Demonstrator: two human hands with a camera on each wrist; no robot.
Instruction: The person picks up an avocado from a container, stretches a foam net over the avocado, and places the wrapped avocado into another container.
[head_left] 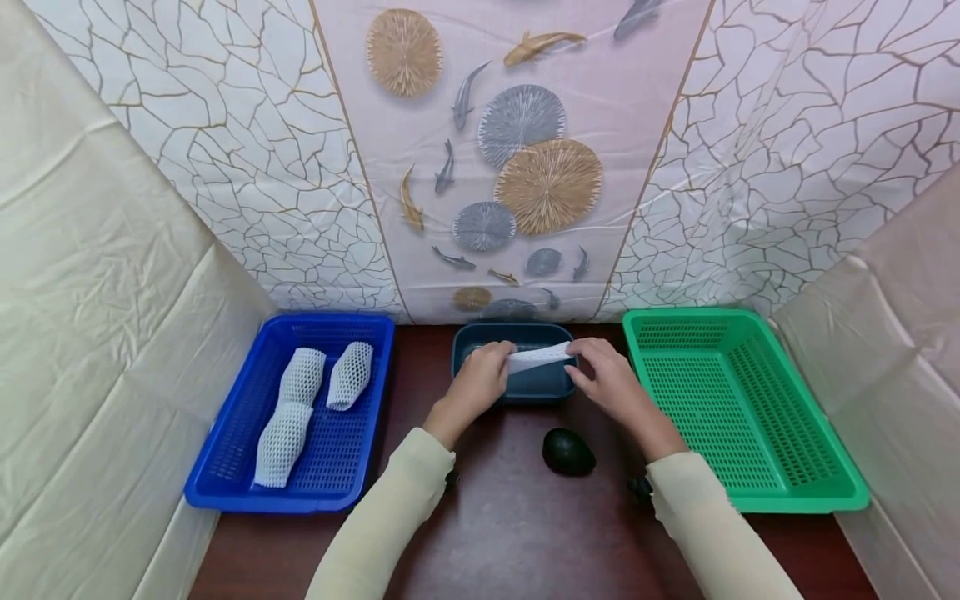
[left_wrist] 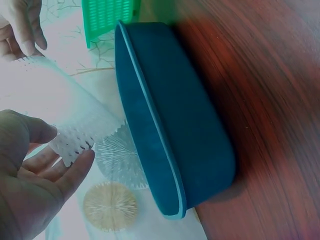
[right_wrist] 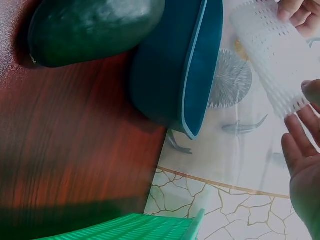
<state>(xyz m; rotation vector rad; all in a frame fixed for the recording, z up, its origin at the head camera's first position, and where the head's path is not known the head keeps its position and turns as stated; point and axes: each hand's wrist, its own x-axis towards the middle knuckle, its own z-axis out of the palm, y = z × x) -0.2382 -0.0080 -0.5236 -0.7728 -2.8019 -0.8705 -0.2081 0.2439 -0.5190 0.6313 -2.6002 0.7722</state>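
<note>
A white foam net sleeve (head_left: pixel 540 357) is stretched flat between both hands, above the dark teal basin (head_left: pixel 517 398). My left hand (head_left: pixel 478 382) pinches its left end between thumb and fingers. At the other end, my right hand (head_left: pixel 606 379) holds the sleeve's edge between thumb and fingertips, as the right wrist view shows. The sleeve looks flat, with nothing seen inside it. A dark green avocado (head_left: pixel 568 452) lies bare on the table, in front of the basin and apart from both hands. The right wrist view shows the avocado (right_wrist: pixel 95 30) close up.
On the left stands a blue basket (head_left: pixel 330 492) with 3 net-wrapped pieces (head_left: pixel 285 443) in it. A green basket (head_left: pixel 720 400) stands on the right. Behind the basin hangs a patterned cloth (head_left: pixel 510 275), and pale cloth walls (head_left: pixel 97 333) flank the brown table (head_left: pixel 510 533).
</note>
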